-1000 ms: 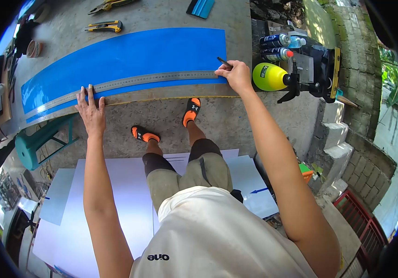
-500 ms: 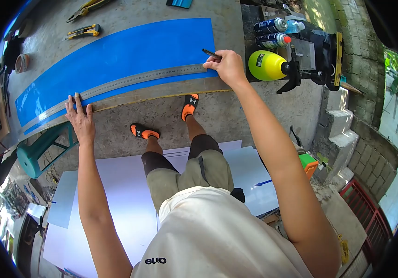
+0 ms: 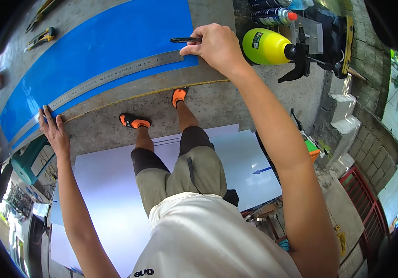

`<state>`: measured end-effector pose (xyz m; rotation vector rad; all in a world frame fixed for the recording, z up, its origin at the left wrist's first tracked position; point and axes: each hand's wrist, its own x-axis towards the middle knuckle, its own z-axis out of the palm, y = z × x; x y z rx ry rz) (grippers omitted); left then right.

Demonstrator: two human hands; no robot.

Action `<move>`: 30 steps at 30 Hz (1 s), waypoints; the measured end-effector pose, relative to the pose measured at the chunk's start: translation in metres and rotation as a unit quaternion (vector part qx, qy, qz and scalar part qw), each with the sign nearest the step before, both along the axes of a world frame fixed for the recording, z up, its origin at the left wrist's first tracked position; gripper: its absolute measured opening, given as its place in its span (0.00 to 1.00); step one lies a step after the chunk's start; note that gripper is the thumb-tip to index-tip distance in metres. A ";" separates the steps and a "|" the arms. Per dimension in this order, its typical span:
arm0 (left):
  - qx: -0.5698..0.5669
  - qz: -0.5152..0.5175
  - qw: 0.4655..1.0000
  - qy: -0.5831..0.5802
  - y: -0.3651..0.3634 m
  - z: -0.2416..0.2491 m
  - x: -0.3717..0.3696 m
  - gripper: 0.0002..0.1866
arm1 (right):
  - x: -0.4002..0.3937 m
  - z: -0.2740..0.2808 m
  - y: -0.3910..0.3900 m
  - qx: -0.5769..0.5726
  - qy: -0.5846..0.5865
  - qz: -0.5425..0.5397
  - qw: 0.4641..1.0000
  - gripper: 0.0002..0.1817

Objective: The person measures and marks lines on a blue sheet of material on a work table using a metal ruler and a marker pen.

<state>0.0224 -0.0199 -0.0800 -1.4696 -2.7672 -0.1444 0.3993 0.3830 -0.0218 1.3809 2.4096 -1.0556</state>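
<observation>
A blue sheet (image 3: 101, 41) lies on the grey worktable, and a long metal ruler (image 3: 115, 73) rests on it near its front edge. The fingers of my left hand (image 3: 54, 132) are spread flat at the ruler's left part, pressing on it and the sheet's edge. At the other end, my right hand (image 3: 220, 48) is closed around a black pen (image 3: 180, 40), which points left above the sheet. The thumb of that hand touches the ruler's right end.
A utility knife (image 3: 40, 39) and pliers (image 3: 41, 15) lie behind the sheet. To the right are a yellow spray bottle (image 3: 265, 46) and spray cans (image 3: 273, 16). A green stool (image 3: 25, 162) stands at the left, under the table edge. White sheets (image 3: 111, 185) lie behind my legs.
My view has shifted, so the table and sheet sit further left and higher. The pen has turned to lie more level in my right hand. Both hands stay at the ruler.
</observation>
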 end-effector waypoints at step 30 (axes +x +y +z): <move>-0.027 -0.001 1.000 0.009 0.002 0.004 0.000 0.34 | 0.004 -0.006 -0.006 0.032 0.027 -0.008 0.999 0.21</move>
